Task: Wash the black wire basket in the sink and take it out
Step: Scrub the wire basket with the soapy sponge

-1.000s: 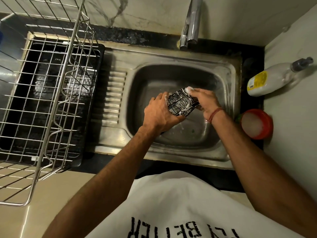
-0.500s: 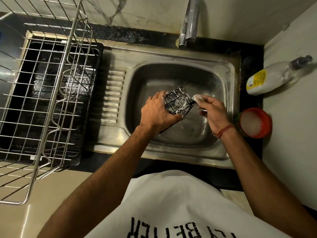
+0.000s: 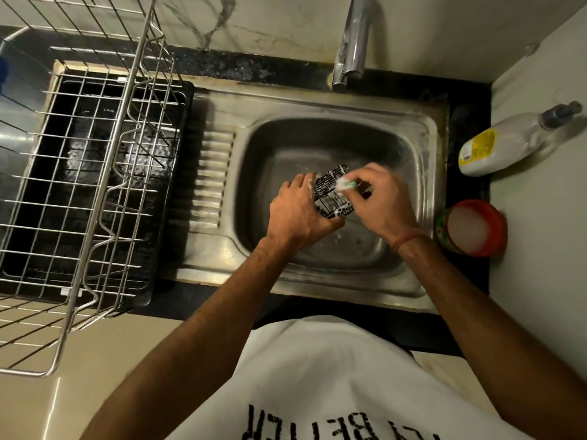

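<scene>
Scrubbing the wire basket over the sink

I hold the small black wire basket [image 3: 332, 194] above the bowl of the steel sink [image 3: 422, 147], a boxy grid of thin dark wires flecked with white suds. My left hand [image 3: 298, 214] wraps round its left side, fingers curled under and thumb up along the edge, foam on the fingertips. My right hand [image 3: 386, 198] is closed on a soapy scrub pad [image 3: 344, 184], pale with a green edge, pinched in the fingertips and pressed against the basket's top right face; a reddish thread circles that wrist.

The sink is dull brushed metal with rounded corners, wet and streaked, with a ribbed drainboard [image 3: 209, 179] stamped in on its left. A chrome tap [image 3: 352, 42] rises behind it from the speckled black surface [image 3: 241, 69]. On the left a shiny steel wire dish rack [image 3: 95, 192] stands over a glossy black drip tray [image 3: 171, 192]. To the right a white plastic pump bottle [image 3: 505, 144] with a yellow label leans against the wall, and nearer me sits a round red tub [image 3: 473, 228] filled with white paste
</scene>
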